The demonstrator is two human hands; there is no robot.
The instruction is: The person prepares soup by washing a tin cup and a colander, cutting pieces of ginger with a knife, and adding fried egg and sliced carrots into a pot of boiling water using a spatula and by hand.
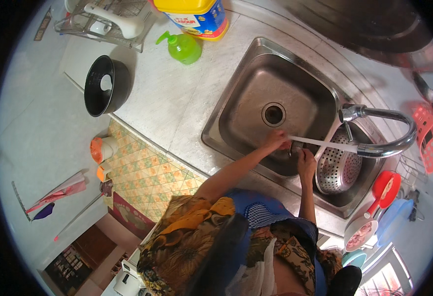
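Note:
Both of my hands are over the steel sink basin [253, 85], close to its near right side. My left hand [276, 140] is in the water stream [322, 143] from the chrome faucet [390, 148], its fingers curled. A little to the right, my right hand [306, 161] has its fingers bent towards the left one. Something small and shiny shows between the hands; I cannot tell whether it is splashing water or an object. The round drain [274, 114] lies just beyond my left hand.
A perforated steel colander [338, 170] tilts in the smaller right basin. A red-handled strainer or ladle [386, 188] and a bowl of raw meat [360, 235] stand further right. Left on the counter are a black cooker pot [118, 87], green pump bottle [185, 49] and detergent tub [198, 22].

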